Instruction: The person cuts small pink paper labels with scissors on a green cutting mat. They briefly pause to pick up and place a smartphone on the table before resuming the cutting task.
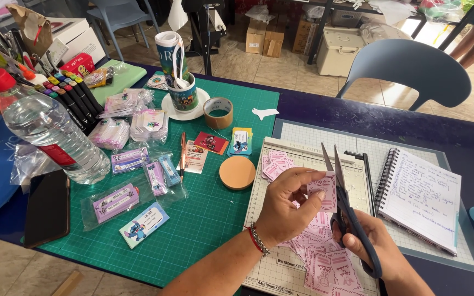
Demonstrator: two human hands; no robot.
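My left hand [287,203] pinches a small pink printed paper label [325,189] between thumb and fingers. My right hand [373,241] grips dark-handled scissors [342,192], blades pointing up and slightly parted beside the label's right edge. Both hands hover over a paper cutter board [270,241]. Under the hands lies a heap of pink paper cut-outs [325,257]. More pink labels [276,164] sit at the board's far left.
A green cutting mat [204,219] holds bagged stickers, a pen, a round cork coaster [237,172], a tape roll [218,112] and a mug. A water bottle [50,131], markers and a phone [48,207] are on the left. A spiral notebook [421,197] lies right.
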